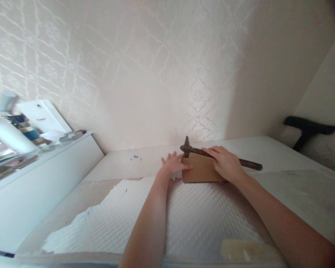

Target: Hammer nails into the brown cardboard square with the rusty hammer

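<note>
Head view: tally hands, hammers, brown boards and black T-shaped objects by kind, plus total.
Hands: 2 (left hand, right hand)
Hammer: 1
Brown board: 1
Black T-shaped object: 1
Total: 5

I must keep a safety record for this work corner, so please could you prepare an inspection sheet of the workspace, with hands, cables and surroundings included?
Surface: white table, partly covered by a textured white sheet with a ragged edge.
Job's things: dark hammer, its head at the far left corner of a brown board.
Clutter: small dark pieces, too small to identify, on the table; blurred items crowd the cabinet at left.
Hands: right hand grips the hammer; left hand has fingers spread beside the board, thumb across its face.
Cables: nothing seen.
Surroundings: patterned wall behind; blurred black T-shaped object at right.
</note>
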The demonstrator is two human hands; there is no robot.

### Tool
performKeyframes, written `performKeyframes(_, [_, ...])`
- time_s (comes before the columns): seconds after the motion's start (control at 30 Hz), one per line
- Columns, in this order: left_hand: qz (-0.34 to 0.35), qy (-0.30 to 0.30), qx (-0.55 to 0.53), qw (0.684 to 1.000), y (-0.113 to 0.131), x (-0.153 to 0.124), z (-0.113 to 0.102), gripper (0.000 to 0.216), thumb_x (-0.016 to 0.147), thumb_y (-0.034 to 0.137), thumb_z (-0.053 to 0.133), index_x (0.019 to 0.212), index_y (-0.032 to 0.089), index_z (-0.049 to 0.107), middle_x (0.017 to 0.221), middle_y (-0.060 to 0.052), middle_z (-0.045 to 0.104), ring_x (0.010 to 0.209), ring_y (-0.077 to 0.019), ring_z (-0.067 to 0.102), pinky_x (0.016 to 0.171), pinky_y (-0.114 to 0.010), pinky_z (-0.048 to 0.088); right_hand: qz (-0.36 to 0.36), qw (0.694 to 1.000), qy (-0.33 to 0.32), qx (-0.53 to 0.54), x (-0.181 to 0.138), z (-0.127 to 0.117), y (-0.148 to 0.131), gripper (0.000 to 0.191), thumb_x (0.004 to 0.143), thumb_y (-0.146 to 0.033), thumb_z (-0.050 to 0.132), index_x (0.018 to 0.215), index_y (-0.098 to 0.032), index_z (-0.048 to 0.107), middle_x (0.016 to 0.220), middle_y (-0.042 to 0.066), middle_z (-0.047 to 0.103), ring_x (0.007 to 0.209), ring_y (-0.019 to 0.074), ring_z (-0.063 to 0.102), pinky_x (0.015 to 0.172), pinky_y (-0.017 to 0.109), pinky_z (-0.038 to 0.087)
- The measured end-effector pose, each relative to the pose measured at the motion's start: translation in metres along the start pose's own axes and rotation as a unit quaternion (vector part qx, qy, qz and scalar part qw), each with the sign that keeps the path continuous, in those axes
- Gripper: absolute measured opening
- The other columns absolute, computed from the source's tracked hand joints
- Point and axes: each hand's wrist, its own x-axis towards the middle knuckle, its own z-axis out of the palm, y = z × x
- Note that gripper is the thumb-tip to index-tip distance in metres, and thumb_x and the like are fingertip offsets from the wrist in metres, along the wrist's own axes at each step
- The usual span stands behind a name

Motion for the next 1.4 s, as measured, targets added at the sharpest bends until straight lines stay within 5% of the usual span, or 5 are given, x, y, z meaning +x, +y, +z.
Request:
performKeyframes(0.53, [-0.003, -0.030, 0.063, 0.998, 0.0004, -0.0010, -0.0027, 0.086, 0.066, 0.075, 0.054, 0.142, 0.042, 0.032, 0.159, -0.001, 0.006, 0.144, -0.0347, -0.003, 0.110, -0.063, -0.005, 0.015, 1.000, 0.012, 0.000, -0.0001, -0.0058, 0.0018, 0.046, 0.083, -0.003, 0.044, 0.122, -0.020, 0.061, 0.107, 0.004, 0.066, 0.097, 0.0202, 0.057, 0.075, 0.029, 0.048])
performKeyframes(1.4, [-0.009, -0.034, 0.066, 0.997, 0.0023, -0.0014, -0.0037, 0.091, 0.064, 0.079, 0.050, 0.144, 0.040, 0.030, 0.159, -0.003, 0.005, 0.144, -0.0337, -0.004, 0.110, -0.064, -0.004, 0.016, 0.999, 0.015, -0.023, 0.0008, -0.0010, 0.0001, 0.046, 0.082, -0.002, 0.046, 0.122, -0.020, 0.061, 0.106, 0.005, 0.067, 0.096, 0.0212, 0.056, 0.075, 0.031, 0.049])
